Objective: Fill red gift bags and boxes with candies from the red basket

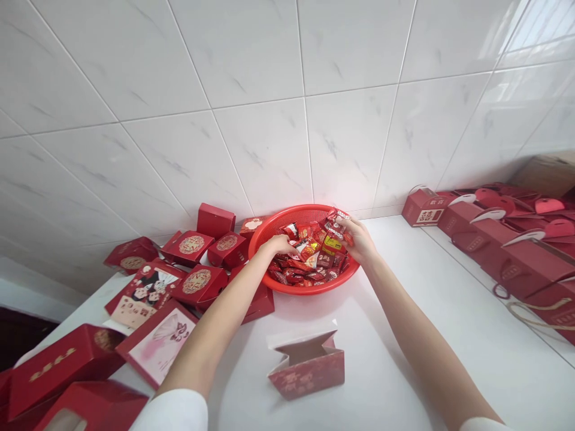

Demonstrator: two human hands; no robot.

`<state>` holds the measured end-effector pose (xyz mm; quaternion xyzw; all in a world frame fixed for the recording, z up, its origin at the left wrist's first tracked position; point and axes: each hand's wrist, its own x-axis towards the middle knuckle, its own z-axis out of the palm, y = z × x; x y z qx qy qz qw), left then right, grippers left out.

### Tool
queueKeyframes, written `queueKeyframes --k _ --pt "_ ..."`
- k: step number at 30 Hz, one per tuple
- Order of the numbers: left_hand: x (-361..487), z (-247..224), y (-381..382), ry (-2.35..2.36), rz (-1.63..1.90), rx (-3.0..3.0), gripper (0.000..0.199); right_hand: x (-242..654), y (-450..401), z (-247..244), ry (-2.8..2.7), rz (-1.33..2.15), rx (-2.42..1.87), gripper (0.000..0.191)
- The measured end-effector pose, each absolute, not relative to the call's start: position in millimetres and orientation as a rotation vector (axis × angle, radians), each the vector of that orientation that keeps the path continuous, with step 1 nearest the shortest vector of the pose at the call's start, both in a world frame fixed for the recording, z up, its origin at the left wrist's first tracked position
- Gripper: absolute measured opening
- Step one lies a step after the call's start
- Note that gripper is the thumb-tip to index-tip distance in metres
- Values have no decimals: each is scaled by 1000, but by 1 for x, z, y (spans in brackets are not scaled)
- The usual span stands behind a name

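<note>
A red plastic basket (309, 290) stands against the tiled wall, filled with wrapped candies (309, 251) in mostly red wrappers. Inside its left side, my left hand (279, 244) has its fingers closed around a wrapped candy, partly hidden among the others. At the right rim, my right hand (357, 238) grips red candy packets (336, 220) between thumb and fingers, above the pile. Closer to me, a small red paper gift box (309, 374) stands on the white table with its top open; the part of its inside that shows holds nothing.
Several red gift boxes (193, 245) crowd the table's left side, some stacked or tilted against each other. Along the right stands a row of red handled boxes (507, 251), with a cord loop (534, 323) beside them. A brown cardboard box (545, 173) sits behind that row.
</note>
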<state>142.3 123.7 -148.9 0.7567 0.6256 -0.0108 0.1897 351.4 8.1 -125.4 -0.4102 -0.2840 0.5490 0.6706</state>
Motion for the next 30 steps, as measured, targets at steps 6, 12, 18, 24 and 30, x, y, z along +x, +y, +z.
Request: queueKeyframes --k 6,12,18,24,30 --pt "138 -156 126 1627 -83 2109 71 351 7 -124 -644 1228 -941 30" --pt "141 -151 125 1547 -21 2055 57 349 5 -122 -625 1228 -946 30" --pt "142 -150 124 1413 119 1997 33 349 4 -121 -641 1230 -959 30" --pt "141 -153 122 1329 206 1948 38 350 5 -123 -654 1210 -971 26" --pt "138 -153 120 1284 189 1919 46 350 6 -124 -640 1222 -955 27"
